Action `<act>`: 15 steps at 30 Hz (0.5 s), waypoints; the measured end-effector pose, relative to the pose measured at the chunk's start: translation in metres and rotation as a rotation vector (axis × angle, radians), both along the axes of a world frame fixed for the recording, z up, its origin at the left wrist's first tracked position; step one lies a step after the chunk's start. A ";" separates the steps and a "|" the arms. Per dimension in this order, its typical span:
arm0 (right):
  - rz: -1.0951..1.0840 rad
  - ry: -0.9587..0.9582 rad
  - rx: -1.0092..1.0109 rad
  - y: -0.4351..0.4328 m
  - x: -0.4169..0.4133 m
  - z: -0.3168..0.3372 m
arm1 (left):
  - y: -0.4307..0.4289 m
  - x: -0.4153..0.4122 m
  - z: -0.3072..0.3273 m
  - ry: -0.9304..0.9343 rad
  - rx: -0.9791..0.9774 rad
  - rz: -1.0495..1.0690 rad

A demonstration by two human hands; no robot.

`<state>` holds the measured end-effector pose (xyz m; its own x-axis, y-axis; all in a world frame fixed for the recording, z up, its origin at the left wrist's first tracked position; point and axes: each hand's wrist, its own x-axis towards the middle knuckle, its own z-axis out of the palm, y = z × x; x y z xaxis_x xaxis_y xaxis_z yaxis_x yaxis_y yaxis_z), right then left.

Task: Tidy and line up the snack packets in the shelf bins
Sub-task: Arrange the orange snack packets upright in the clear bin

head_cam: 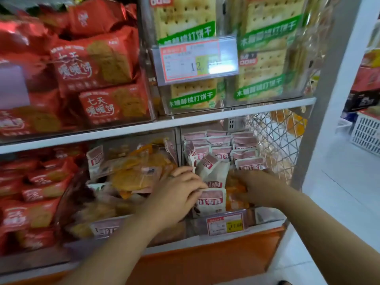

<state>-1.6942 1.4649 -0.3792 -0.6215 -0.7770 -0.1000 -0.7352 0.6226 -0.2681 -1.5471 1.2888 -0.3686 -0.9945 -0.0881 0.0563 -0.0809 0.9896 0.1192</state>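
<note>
Nearest, the bin's clear front wall (267, 217) hemmed my wrists. My left hand (181, 194) curled its fingers over the front packet (211, 200), low in the right-hand bin. My right hand (256, 188) lay blurred on the orange packets (233, 197), grip impossible to tell. I judged it best to stand that packet upright, square with the rows (222, 144) behind. The wire mesh (275, 145) left little room rightward.

1. Reachable only through the gap between shelf board (205, 117) and clear front wall (267, 215)
2. Blocked behind by upright rows of white-and-pink packets (222, 145)
3. Closed right by wire mesh (275, 145), left by clear divider (178, 140)
4. Crowded in front by left hand (181, 194) curled over front white packet (211, 199), blurred right hand (257, 188) on orange packets (234, 194)
</note>
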 end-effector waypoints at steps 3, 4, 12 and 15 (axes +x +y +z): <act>-0.038 -0.008 0.003 -0.003 -0.008 -0.003 | -0.002 -0.002 -0.003 0.018 -0.063 -0.005; -0.041 -0.065 -0.046 -0.002 -0.010 -0.002 | -0.002 -0.002 -0.005 0.037 -0.064 -0.007; -0.029 0.086 0.085 -0.015 0.001 -0.009 | -0.006 -0.004 -0.020 0.182 -0.068 -0.013; -0.049 0.053 0.026 -0.008 0.001 -0.011 | -0.008 -0.004 -0.022 0.224 -0.070 -0.028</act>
<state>-1.6930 1.4566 -0.3898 -0.6638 -0.7430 -0.0858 -0.7162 0.6645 -0.2131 -1.5511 1.2810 -0.3907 -0.9585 -0.0484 0.2808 -0.0323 0.9976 0.0618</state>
